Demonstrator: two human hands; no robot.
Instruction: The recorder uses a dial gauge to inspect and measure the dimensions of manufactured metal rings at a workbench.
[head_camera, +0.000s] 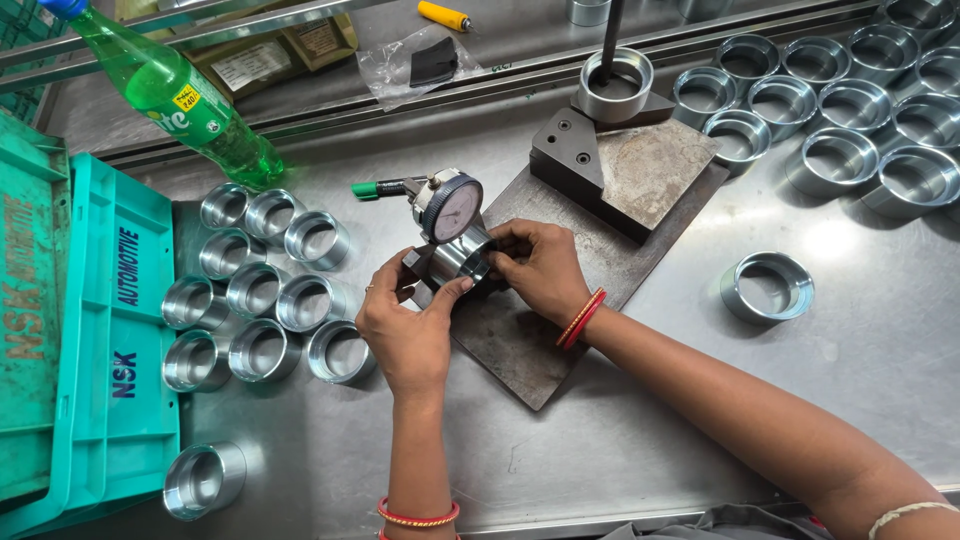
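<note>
My left hand (405, 325) and my right hand (541, 268) together grip a shiny metal ring (462, 258) at the middle of the steel bench. A dial gauge (449, 206) with a round white face stands directly on top of that ring. The ring sits at the near-left edge of a dark rusty metal plate (560, 300). My left thumb presses the ring's front wall. The fingers of my right hand curl around its right side.
Several metal rings (262, 300) lie grouped to the left, more rings (850, 110) at the back right, one alone (767, 287) on the right. Teal plastic crates (90, 330) fill the left edge. A green bottle (185, 100), a green marker (380, 188) and a stand with a ring (615, 85) are behind.
</note>
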